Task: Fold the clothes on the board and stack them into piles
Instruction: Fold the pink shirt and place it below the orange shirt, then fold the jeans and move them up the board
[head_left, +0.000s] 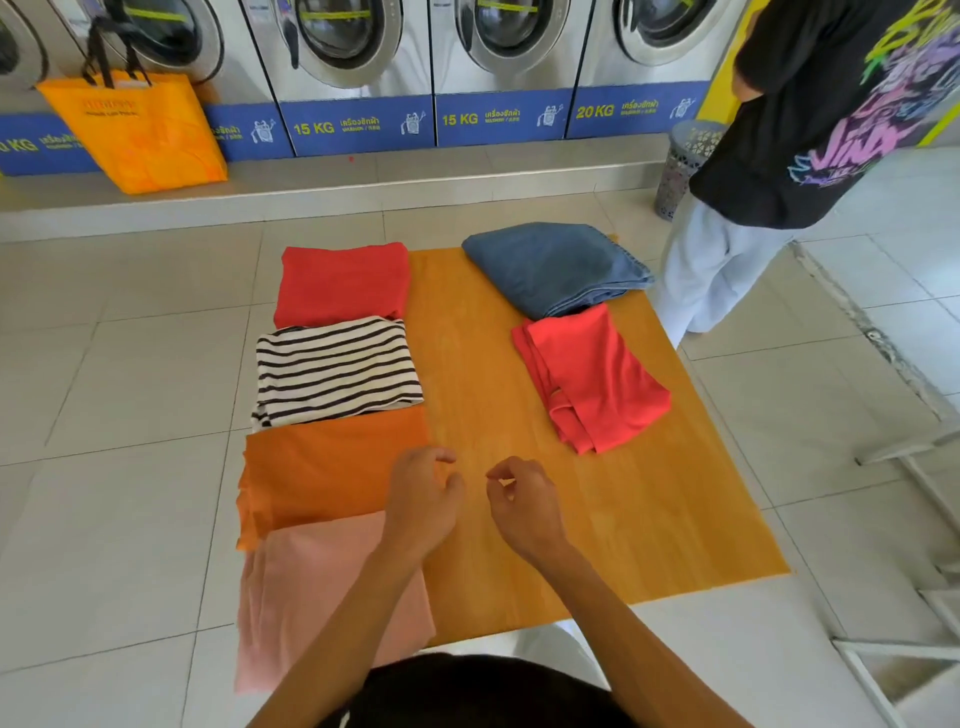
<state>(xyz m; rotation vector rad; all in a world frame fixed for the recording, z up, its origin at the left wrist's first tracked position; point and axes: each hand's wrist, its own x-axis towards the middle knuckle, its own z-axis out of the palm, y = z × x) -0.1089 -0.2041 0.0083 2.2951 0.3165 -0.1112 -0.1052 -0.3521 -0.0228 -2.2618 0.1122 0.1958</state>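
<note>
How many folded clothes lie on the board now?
6. Left column, far to near: red garment, striped shirt, orange garment, pink garment. Right side: jeans, red shirt. Layers underneath may be hidden.

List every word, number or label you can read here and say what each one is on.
"15 KG": blue panel under the second washer.
"15 KG": blue panel under the third washer.
"20 KG": blue panel under the fourth washer.
"KG", number cut off: leftmost panel.
Small script beside each weight: too blurred to read.
Print on the orange bag: too blurred to read.
Graffiti lettering on the bystander's black shirt: cannot be read reliably.
</note>
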